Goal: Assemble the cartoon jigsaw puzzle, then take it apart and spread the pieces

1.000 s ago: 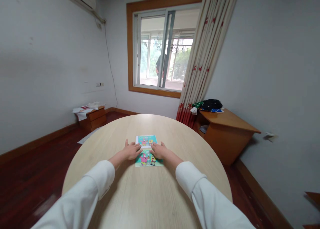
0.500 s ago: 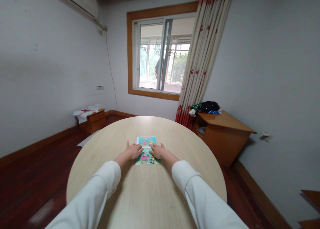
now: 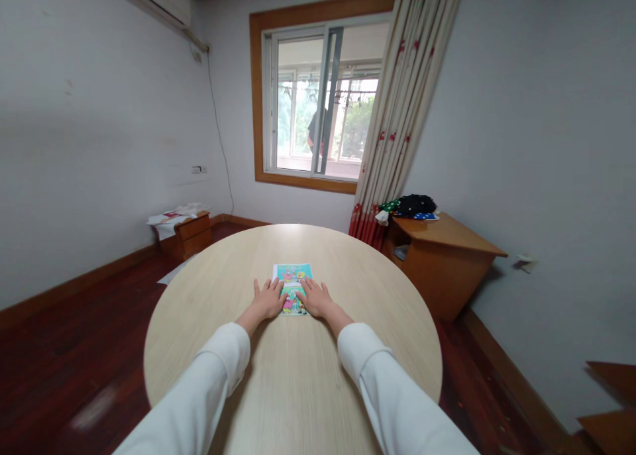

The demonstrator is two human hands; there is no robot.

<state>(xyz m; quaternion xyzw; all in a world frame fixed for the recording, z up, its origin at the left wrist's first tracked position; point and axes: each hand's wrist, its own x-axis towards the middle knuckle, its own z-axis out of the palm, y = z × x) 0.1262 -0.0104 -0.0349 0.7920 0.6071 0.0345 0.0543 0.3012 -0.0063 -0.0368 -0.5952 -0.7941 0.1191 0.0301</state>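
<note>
Two bright cartoon pictures lie on the round wooden table (image 3: 293,389), one behind the other. The farther picture (image 3: 294,270) is blue with pink and yellow figures. Closer to me is a green picture (image 3: 295,303) with similar figures, partly covered by my fingers. I cannot tell whether they are separate sheets or one folded piece. Flat on the left edge of the pictures rests my left hand (image 3: 268,299), fingers spread. My right hand (image 3: 317,299) lies the same way over the right edge. Neither hand grips anything.
A wooden desk (image 3: 447,256) with a pile of dark and coloured cloth (image 3: 415,206) stands right of the table. At the back left is a small wooden cabinet (image 3: 191,235) with papers or cloth on top. A curtain (image 3: 402,110) hangs beside the window.
Both hands have shifted slightly toward me, fingers now stretched flatter, covering more of the nearer picture's sides. The camera view has shifted a little.
</note>
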